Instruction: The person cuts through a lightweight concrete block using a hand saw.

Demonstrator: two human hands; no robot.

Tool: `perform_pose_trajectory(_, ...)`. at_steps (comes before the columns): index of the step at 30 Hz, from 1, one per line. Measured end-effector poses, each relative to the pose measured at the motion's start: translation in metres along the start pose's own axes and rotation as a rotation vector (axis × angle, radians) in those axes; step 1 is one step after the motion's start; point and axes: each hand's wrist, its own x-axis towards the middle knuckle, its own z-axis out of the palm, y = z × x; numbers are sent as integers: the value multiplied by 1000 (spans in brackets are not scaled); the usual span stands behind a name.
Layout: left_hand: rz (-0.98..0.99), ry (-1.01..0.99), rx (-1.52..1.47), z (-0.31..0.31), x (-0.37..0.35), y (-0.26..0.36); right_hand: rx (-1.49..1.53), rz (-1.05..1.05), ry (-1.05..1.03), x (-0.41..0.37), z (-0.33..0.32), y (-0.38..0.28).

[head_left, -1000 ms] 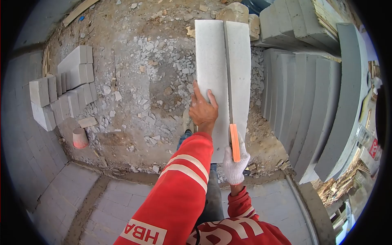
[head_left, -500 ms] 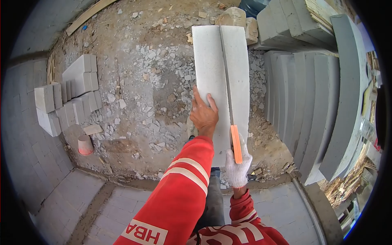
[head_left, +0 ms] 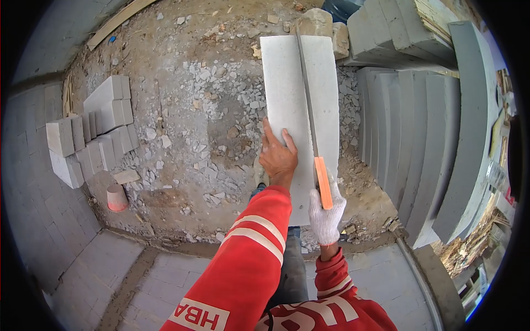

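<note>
A long pale-grey concrete block [head_left: 284,83] lies lengthwise in front of me. My left hand [head_left: 279,157], bare, presses on its left edge with fingers spread. In a white knitted glove, my right hand [head_left: 327,218] is wrapped round the orange handle of a hand saw [head_left: 322,185]. The saw's thin dark blade runs along the block's length, right of its middle, and its tip sticks out past the far end. Part of a shoe shows beside the block, below my left hand.
More large blocks [head_left: 411,143] stand in a row on the right. Smaller cut blocks [head_left: 113,107] are stacked at the left, near a pinkish bucket [head_left: 116,197]. Broken chips [head_left: 210,83] litter the dirt floor. Low block walls [head_left: 33,165] border the left side.
My right hand has pushed the saw forward, away from me, so its tip now reaches beyond the block's far end. My left hand stays in place on the block.
</note>
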Motion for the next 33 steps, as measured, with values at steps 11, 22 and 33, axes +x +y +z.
perform_pose_trajectory(11,-22,-19,-1,0,3,-1,-8,-26,-17,-25,-5,7)
perform_pose_trajectory(22,-21,-8,14,-1,3,0,143,-20,55,48,26,-6)
perform_pose_trajectory(33,-4,26,4,2,4,-4,20,23,-44,46,28,-7)
